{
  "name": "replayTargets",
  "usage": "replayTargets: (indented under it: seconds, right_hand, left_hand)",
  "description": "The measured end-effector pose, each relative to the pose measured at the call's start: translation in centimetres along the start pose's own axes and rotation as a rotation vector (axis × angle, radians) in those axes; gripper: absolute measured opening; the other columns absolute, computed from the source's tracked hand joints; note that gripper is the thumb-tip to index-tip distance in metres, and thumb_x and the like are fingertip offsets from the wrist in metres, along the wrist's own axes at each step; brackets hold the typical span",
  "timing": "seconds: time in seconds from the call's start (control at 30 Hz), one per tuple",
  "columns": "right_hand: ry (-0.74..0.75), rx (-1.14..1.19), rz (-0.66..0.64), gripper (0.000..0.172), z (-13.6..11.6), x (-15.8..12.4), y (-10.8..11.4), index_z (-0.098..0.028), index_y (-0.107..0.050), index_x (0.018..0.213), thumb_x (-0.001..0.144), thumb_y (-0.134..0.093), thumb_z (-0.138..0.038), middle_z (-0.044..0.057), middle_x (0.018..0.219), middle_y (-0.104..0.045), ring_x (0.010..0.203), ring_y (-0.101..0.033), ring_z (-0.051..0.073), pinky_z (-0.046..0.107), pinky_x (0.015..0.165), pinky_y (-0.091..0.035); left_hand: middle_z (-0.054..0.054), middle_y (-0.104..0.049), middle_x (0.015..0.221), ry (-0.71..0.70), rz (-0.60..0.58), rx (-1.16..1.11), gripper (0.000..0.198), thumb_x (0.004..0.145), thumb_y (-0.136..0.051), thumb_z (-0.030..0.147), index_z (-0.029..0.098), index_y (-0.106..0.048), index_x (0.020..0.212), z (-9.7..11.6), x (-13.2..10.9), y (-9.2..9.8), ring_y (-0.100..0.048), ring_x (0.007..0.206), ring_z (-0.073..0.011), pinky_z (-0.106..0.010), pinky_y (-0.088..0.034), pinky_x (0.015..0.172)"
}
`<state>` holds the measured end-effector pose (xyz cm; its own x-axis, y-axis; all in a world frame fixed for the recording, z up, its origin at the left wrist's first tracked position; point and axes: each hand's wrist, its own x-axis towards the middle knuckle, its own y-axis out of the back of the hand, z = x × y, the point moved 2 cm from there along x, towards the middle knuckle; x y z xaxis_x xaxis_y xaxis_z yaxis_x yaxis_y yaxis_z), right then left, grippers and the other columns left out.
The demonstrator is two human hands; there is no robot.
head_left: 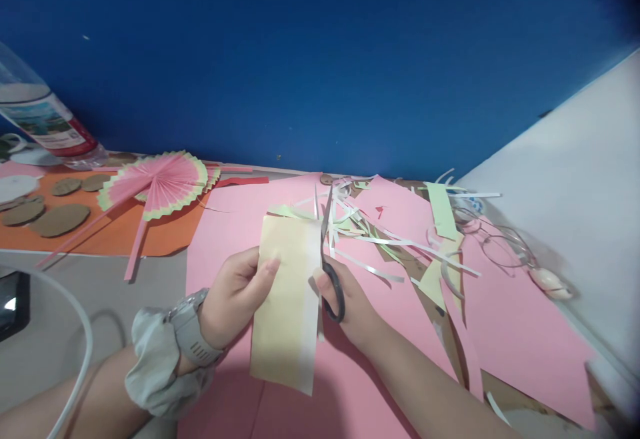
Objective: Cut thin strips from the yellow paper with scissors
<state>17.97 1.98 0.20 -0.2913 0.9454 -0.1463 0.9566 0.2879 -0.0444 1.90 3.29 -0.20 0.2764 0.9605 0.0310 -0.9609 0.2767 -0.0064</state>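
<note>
Above the pink paper (230,219) there is one yellow sheet (285,305). The left hand (234,300) pinches its left edge, thumb in front, other fingers hidden behind. The right hand (354,302), forearm slanting, grips one pair of scissors (328,269) at the right edge; its fingers are mostly covered.

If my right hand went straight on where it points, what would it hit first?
Your right hand, leading with the scissors, would probably meet the blue wall; depth is unclear, so white paper strips may come first.
</note>
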Motion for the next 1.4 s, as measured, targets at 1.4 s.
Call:
replayTargets:
  seconds: [1.4]
  right_hand:
    - [-0.022, 0.018, -0.045, 0.048, 0.53, 0.03, -0.1, -0.021, -0.046, 0.073, 0.082, -0.051, -0.068, -0.006, 0.049, -0.045, 0.037, -0.044, 0.011, 0.022, 0.036, -0.036]
  left_hand:
    - [-0.003, -0.064, 0.068, 0.104, -0.03, -0.157, 0.037, 0.09, -0.049, 0.05, 0.019, -0.068, 0.084, -0.76, -0.76, -0.08, -0.053, 0.057, -0.0146, -0.023, -0.041, 0.047]
